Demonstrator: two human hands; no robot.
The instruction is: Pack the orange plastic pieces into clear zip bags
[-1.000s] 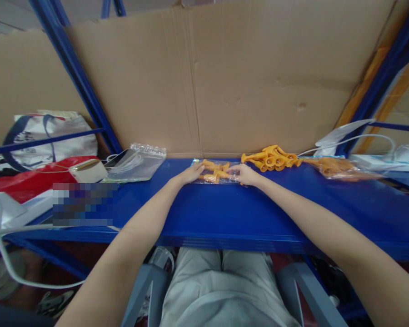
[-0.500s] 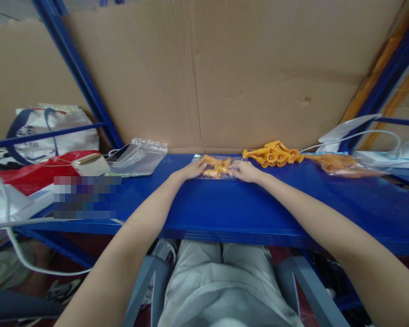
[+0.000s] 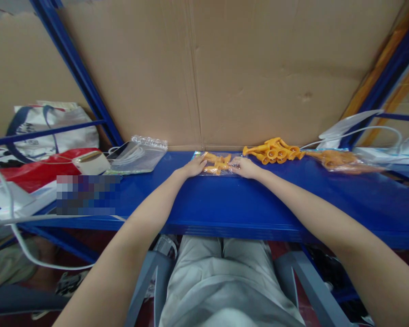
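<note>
A small clear plastic bag [image 3: 218, 163] with several orange plastic parts in it lies flat on the blue shelf [image 3: 225, 204], close to the cardboard back wall. My left hand [image 3: 192, 167] rests on the bag's left end with its fingers laid along the edge. At the bag's right end, my right hand [image 3: 245, 167] has its fingertips pressed together on the plastic. A loose pile of orange parts [image 3: 274, 152] sits just right of that hand.
A stack of empty clear bags [image 3: 136, 156] lies to the left, beside a phone and white cable. Filled bags of orange parts [image 3: 341, 161] lie to the right. A red and white tote [image 3: 37, 136] stands at far left. Cardboard [image 3: 225, 72] closes the back.
Both hands stay on the bag; the fingers shifted slightly along its ends. The camera tilted a little, so everything sits higher in view.
</note>
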